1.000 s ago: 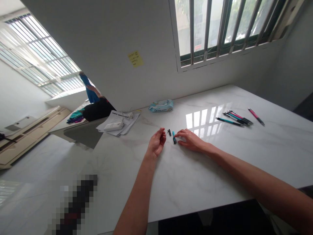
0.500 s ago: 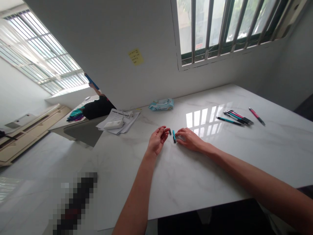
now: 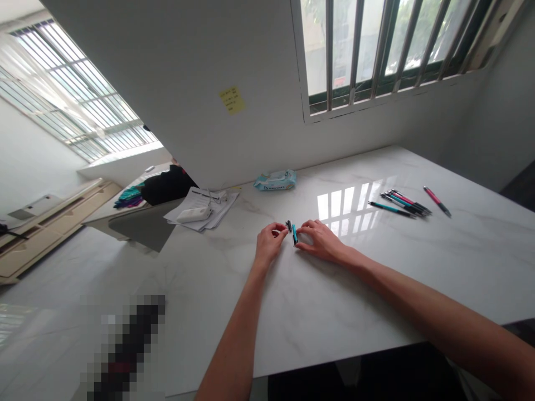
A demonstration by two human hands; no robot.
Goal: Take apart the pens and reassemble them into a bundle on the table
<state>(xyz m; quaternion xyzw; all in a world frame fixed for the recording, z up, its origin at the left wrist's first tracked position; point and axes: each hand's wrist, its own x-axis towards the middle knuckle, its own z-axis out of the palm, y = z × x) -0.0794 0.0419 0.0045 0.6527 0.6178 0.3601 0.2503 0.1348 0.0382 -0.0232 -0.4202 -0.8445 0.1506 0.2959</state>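
Two short pieces of a pen lie close together between my hands on the white marble-look table. A teal and black pen barrel (image 3: 295,234) has the fingertips and thumb of my right hand (image 3: 322,239) against its side. Just left of it, a small black pen part (image 3: 288,225) sits near the fingertips of my left hand (image 3: 270,243). The left thumb and index finger are pinched together; whatever may be between them is too small to make out.
Several teal, red and black pens (image 3: 403,203) lie in a group to the right, with one red pen (image 3: 437,201) apart. A wet-wipes pack (image 3: 275,181) rests by the wall. Papers (image 3: 221,214) and a white box-like object (image 3: 194,214) are at left.
My left hand has turned from palm-up with loosely curled fingers to a pinch beside the black part. My right fingers have closed in on the teal barrel, which has shifted slightly left.
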